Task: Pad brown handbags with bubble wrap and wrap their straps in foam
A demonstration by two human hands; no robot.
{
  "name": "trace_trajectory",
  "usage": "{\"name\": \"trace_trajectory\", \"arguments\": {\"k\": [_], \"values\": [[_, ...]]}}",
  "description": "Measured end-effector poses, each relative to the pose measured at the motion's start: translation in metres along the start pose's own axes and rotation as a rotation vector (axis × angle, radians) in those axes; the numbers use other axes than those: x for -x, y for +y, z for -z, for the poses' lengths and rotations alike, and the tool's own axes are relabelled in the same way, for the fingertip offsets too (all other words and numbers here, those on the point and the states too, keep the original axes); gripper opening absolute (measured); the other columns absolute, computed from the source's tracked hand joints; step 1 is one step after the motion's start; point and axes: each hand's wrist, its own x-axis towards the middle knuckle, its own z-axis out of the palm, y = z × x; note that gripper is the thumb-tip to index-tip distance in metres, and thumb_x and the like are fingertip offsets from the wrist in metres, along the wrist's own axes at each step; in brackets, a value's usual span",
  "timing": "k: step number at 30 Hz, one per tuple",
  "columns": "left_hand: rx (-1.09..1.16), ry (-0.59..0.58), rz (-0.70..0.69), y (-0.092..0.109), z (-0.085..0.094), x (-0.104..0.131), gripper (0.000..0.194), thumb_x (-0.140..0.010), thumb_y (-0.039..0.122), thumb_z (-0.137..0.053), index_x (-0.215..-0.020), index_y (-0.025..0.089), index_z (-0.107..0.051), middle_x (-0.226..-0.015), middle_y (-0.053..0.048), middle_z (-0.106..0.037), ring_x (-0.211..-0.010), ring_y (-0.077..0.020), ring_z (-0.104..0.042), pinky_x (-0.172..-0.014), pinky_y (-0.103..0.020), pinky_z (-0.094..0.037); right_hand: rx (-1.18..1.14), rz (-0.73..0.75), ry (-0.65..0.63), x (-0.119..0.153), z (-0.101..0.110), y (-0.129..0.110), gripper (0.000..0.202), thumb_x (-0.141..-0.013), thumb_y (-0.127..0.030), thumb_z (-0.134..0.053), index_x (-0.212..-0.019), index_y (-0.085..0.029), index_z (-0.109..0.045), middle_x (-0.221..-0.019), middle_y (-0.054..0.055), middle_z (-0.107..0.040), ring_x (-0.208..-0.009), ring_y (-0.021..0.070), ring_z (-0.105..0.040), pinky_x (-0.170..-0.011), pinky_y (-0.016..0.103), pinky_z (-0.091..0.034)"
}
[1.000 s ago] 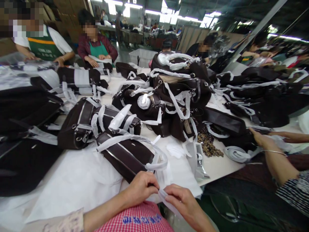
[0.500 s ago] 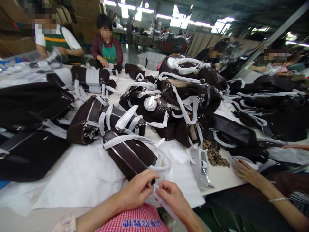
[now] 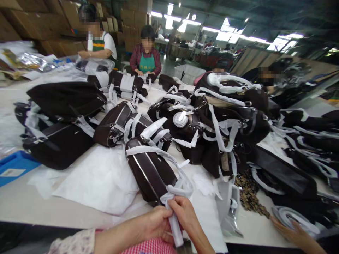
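Observation:
A dark brown handbag [image 3: 148,169] lies at the table's front with its handle stretched toward me. Thin white wrapping strip [image 3: 176,231] is wound around the handle, and its loose end hangs down between my hands. My right hand [image 3: 186,213] pinches the strip close to the handle's end. Just left of it, my left hand [image 3: 156,224] is closed with thumb and fingers against the same strip. Part of the bag's lower end is hidden behind my hands. White sheets [image 3: 100,180] lie under and beside the bag.
More dark handbags with white-wrapped handles [image 3: 222,130] are heaped across the table. Gold-coloured chains [image 3: 250,194] and a clear plastic bag [image 3: 231,211] lie to the right. A co-worker's hand [image 3: 293,229] touches a pale coil. A blue tray [image 3: 18,165] is at left; co-workers stand opposite.
The view has turned left, showing the blue tray. My hands have drawn closer together at the handle's end, and the hanging strip now lies in front of my fingers. The co-worker's right-side hand has moved nearer.

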Motion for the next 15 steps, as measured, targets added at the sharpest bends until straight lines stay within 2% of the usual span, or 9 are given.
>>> {"name": "trace_trajectory", "arguments": {"k": [4,6,8,10,13,15], "values": [[0.401,0.009,0.036,-0.008,-0.012,-0.009,0.023,-0.082,0.034,-0.054,-0.084,0.013,-0.063,-0.078,-0.009,-0.067,-0.077,-0.0217,-0.064,-0.073,-0.034,-0.050,0.143,0.074,-0.095,-0.008,0.007,-0.005,0.029,-0.075,-0.040,-0.048,-0.053,-0.021,-0.050,-0.054,-0.002,-0.048,-0.058,0.0166,-0.048,-0.056,0.030,-0.032],[0.527,0.061,-0.009,-0.008,-0.018,-0.003,0.014,-0.079,0.025,-0.057,-0.079,0.012,-0.061,-0.066,-0.003,-0.060,-0.060,-0.0154,-0.059,-0.065,-0.029,-0.049,0.204,0.096,-0.188,-0.012,0.014,-0.011,0.033,-0.079,-0.041,-0.047,-0.052,-0.021,-0.051,-0.051,-0.002,-0.047,-0.054,0.0154,-0.047,-0.053,0.029,-0.031],[0.556,0.157,-0.040,-0.006,-0.021,0.007,0.004,-0.074,0.016,-0.059,-0.075,0.013,-0.057,-0.052,0.005,-0.046,-0.041,-0.0066,-0.039,-0.047,-0.019,-0.036,0.266,0.134,-0.294,-0.015,0.025,-0.020,0.040,-0.083,-0.044,-0.046,-0.052,-0.021,-0.051,-0.050,-0.002,-0.047,-0.051,0.0143,-0.045,-0.051,0.028,-0.030],[0.531,0.222,-0.069,-0.006,-0.022,0.022,0.010,-0.069,0.013,-0.060,-0.077,0.014,-0.056,-0.049,0.010,-0.037,-0.036,-0.0023,-0.020,-0.040,-0.015,-0.017,0.381,0.229,-0.352,-0.014,0.038,-0.032,0.039,-0.085,-0.042,-0.048,-0.053,-0.020,-0.054,-0.053,-0.001,-0.050,-0.054,0.0145,-0.045,-0.054,0.028,-0.030],[0.479,0.316,-0.147,-0.010,-0.019,0.052,0.022,-0.064,0.020,-0.064,-0.082,0.017,-0.054,-0.052,0.012,-0.036,-0.038,-0.0011,-0.013,-0.040,-0.016,-0.007,0.659,0.384,-0.451,0.001,0.054,-0.054,0.018,-0.080,-0.027,-0.059,-0.064,-0.020,-0.062,-0.064,0.001,-0.060,-0.063,0.0166,-0.052,-0.059,0.029,-0.033],[0.425,0.418,-0.187,-0.017,-0.014,0.074,0.029,-0.060,0.028,-0.068,-0.082,0.019,-0.052,-0.052,0.013,-0.035,-0.039,-0.0012,-0.012,-0.041,-0.017,-0.004,0.744,0.446,-0.673,0.018,0.058,-0.070,0.006,-0.079,-0.023,-0.063,-0.074,-0.023,-0.066,-0.072,0.000,-0.067,-0.068,0.0174,-0.059,-0.060,0.027,-0.037]]}}
